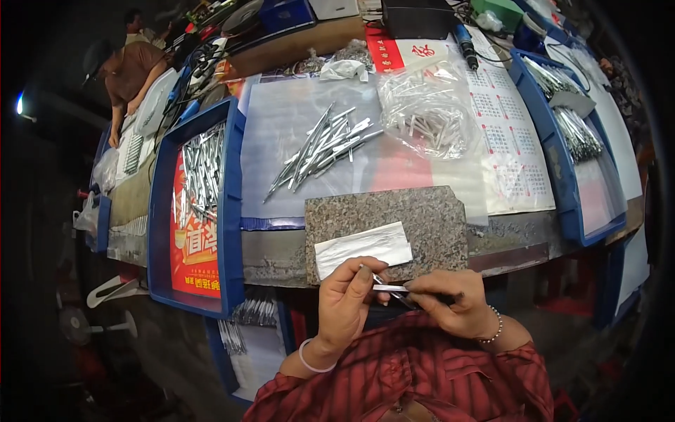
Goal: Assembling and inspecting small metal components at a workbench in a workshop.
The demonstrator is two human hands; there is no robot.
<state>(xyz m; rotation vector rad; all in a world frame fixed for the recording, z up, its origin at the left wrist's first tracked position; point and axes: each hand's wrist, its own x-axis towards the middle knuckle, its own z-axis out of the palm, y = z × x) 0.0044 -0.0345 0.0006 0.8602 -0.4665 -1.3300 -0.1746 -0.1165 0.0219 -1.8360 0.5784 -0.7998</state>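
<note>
Just in front of my chest, my left hand [343, 301] pinches a slim silver metal piece [391, 288] between thumb and fingertips. My right hand [455, 302] has its fingers closed on the other end of the metal. A second thin strip seems to cross it at an angle, partly hidden by the fingers. Beyond my hands, a folded white paper or cloth [362, 247] lies on a speckled stone slab [394, 205] at the table's near edge. Farther off, a loose pile of slim silver metal pieces [320, 156] rests on a translucent sheet [271, 119].
To the left, a blue tray [234, 204] holds similar metal pieces; another blue tray [573, 204] stands right. A clear plastic bag [436, 105] with small pale pieces lies behind the slab. A blue-handled tool [465, 46] is at the back. A co-worker [133, 77] sits far left.
</note>
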